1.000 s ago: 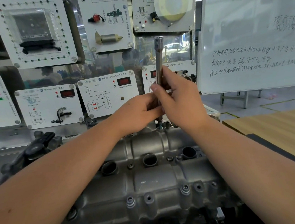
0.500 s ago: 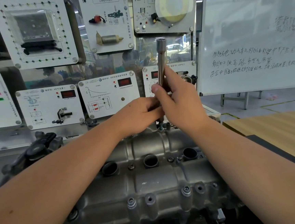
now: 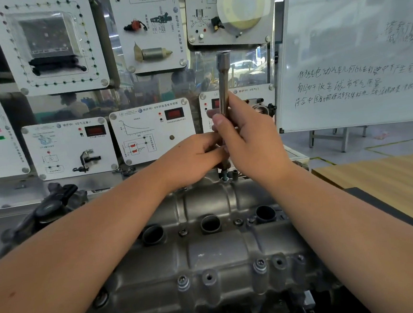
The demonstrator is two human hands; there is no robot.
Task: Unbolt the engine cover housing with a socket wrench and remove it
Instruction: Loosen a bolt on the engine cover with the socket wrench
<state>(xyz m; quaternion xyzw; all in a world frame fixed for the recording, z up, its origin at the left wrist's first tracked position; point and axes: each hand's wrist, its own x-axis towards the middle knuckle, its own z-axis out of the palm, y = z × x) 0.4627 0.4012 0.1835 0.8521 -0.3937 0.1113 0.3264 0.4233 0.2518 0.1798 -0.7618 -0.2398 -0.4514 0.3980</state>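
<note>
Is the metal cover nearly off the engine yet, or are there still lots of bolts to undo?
Not yet. Some front holes look empty, so a few bolts seem out. Right now both the left hand and right hand hold the long socket tool upright on a bolt at the back edge. Other bolts, like one in front, remain, and the cover still sits on the engine.
</note>
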